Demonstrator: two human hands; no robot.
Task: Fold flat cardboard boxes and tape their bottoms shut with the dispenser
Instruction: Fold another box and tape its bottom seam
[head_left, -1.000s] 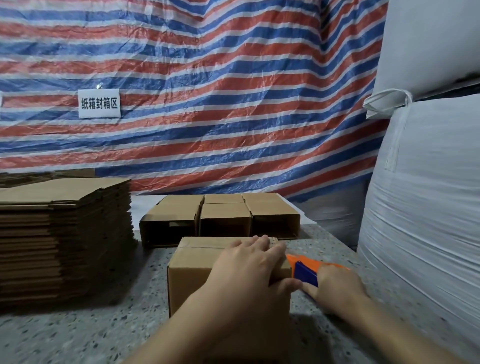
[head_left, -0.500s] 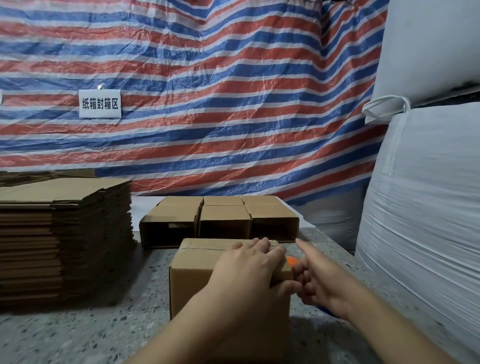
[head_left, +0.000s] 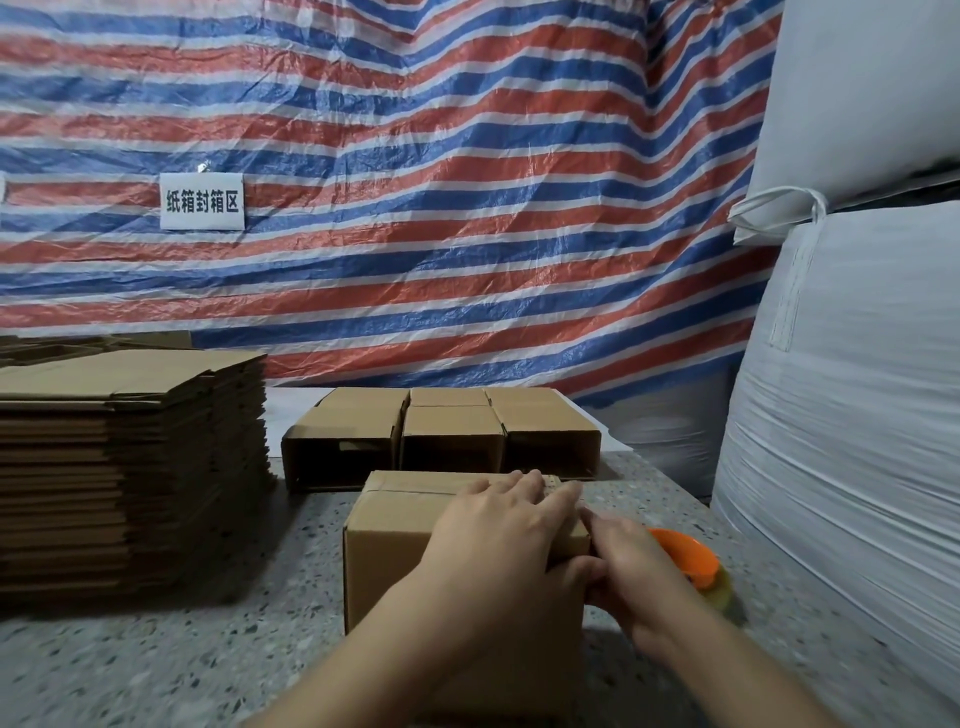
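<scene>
Head view: at lower centre the folded box (head_left: 415, 540) sits on the table (head_left: 156, 665), left hand (head_left: 498, 540) flat on top, right hand's (head_left: 631, 566) fingers pressing its side, seemingly holding nothing. Orange dispenser (head_left: 691, 564) lies just right; three finished boxes (head_left: 447, 431) behind, tall flat stack (head_left: 124, 467) left remains.

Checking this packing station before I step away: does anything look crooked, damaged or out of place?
Nothing stands out. The flat cardboard stack sits squarely, the folded boxes line up at the back, and both hands press the front box. The orange tape dispenser lies beside it on the table.
</scene>
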